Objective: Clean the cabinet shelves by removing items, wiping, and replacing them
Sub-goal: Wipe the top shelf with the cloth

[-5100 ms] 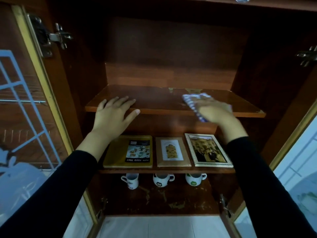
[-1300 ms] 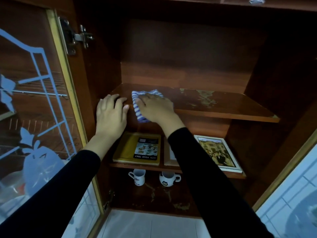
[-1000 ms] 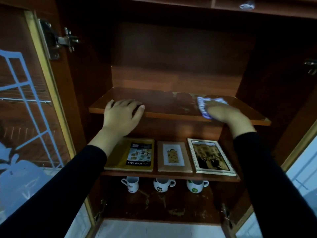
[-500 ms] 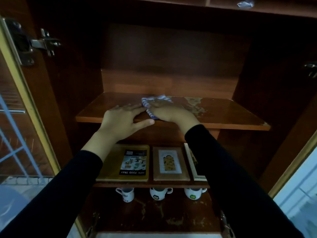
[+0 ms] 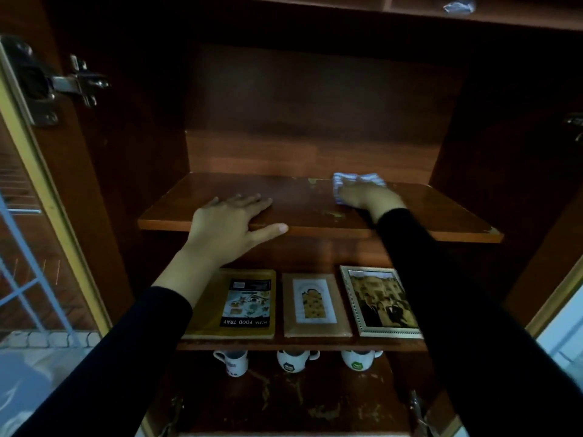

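Cloth: a bunched blue-and-white striped cloth (image 5: 342, 179) lies on the brown wooden upper shelf (image 5: 441, 212), right of centre and towards the back. Its visible strip runs left to right, along the shelf's length, and shows beyond the fingertips and at the hand's left edge.
Right hand: the right hand (image 5: 369, 198) lies palm down on the cloth with the fingers aimed back and to the left. The grip is loose and flat, pressing on the cloth rather than closing round it.
Left hand: the left hand (image 5: 227, 228) rests flat on the shelf's front left part, well apart from the cloth. The fingers are spread and point towards the back right, and the thumb lies along the front edge. The grip holds nothing.
Shelf surface: a pale worn patch (image 5: 331, 214) sits between the hands, near the front edge.
Middle shelf: the middle shelf (image 5: 284, 344) carries, lying flat side by side, a yellow food-tray box (image 5: 208, 316), a small brown picture frame (image 5: 315, 305) and a silver-edged photo frame (image 5: 380, 301), all with long axes running front to back.
Below: three white mugs (image 5: 295, 361) stand in a row.
Door: a glass cabinet door (image 5: 25, 247) stands open at left on a metal hinge (image 5: 75, 83).
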Demonstrator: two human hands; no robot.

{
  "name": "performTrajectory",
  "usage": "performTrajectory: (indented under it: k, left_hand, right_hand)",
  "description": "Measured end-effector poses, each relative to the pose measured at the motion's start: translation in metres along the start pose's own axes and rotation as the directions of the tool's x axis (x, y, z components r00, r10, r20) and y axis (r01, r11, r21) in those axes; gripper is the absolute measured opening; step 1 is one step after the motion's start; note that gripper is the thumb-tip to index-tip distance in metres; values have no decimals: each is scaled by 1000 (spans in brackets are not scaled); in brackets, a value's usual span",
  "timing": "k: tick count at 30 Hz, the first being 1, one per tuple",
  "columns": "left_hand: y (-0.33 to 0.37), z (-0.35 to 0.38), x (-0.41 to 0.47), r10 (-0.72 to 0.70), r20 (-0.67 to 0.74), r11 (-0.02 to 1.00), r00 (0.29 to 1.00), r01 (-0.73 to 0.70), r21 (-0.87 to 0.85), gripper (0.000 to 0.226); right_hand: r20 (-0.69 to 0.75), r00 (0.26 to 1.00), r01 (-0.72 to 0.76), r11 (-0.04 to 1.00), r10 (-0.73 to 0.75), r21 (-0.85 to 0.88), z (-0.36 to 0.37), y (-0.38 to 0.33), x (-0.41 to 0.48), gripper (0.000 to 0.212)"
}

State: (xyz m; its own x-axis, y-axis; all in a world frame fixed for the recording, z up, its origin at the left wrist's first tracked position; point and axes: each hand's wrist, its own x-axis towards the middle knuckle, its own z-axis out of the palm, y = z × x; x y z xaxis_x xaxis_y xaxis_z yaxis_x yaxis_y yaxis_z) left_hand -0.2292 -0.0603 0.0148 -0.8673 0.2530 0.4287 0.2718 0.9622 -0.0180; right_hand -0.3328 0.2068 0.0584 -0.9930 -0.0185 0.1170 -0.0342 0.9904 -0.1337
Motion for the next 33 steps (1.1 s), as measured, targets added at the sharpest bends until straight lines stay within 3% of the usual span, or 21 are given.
performTrajectory:
  k: [4, 6, 10, 14, 15, 16, 19, 22, 24, 26, 29, 31, 33]
  left_hand:
    - [1, -3, 1, -33, 23, 999, 999, 33, 1, 110]
    - [2, -4, 1, -47, 20, 999, 999, 47, 8, 109]
    - [2, -3, 0, -38, 30, 999, 999, 37, 16, 109]
    - [3, -4, 0, -31, 20, 999, 999, 30, 19, 110]
    - [4, -4, 0, -30, 22, 999, 999, 30, 19, 110]
    - [4, -3, 0, -32, 27, 999, 999, 31, 21, 110]
    - [4, -3, 0, -41, 31, 999, 999, 40, 29, 109]
    - [5, -8, -2, -70, 54, 997, 996, 69, 16, 100]
    - [6, -10, -2, -84, 69, 996, 994, 83, 14, 96]
    - [6, -10, -2, -75, 67, 997, 995, 74, 11, 97]
    - [5, -9, -2, -61, 73, 998, 995, 61, 8, 99]
    - [5, -9, -2, -59, 70, 998, 996, 58, 24, 100]
    - [6, -10, -1, -58, 82, 998, 995, 56, 25, 101]
  right_hand:
    - [48, 948, 304, 941, -314, 152, 11, -84, -21, 48]
    - [62, 924, 348, 897, -378, 273, 6, -76, -38, 49]
    - [-36, 979, 204, 938, -202, 279, -11, 15, -49, 31]
    - [-33, 984, -166, 968, 175, 187, -28, 93, -36, 38]
    - [10, 982, -186, 970, 187, 156, -32, 88, -41, 28]
    - [47, 986, -167, 973, 161, 158, -31, 79, -40, 18]
    - [-68, 992, -95, 987, 104, 129, -22, 25, -21, 19]
    - [-46, 987, 158, 973, -152, 168, 2, -34, -1, 23]
    - [33, 941, 315, 911, -336, 268, 7, -71, -13, 38]
    - [121, 881, 417, 872, -457, 256, 5, -77, -29, 50]
    - [75, 934, 317, 908, -348, 274, 4, -21, -30, 51]
    - [-9, 991, 130, 964, -131, 230, -1, 34, -25, 59]
    - [-36, 995, -83, 978, 92, 193, 1, 93, -7, 65]
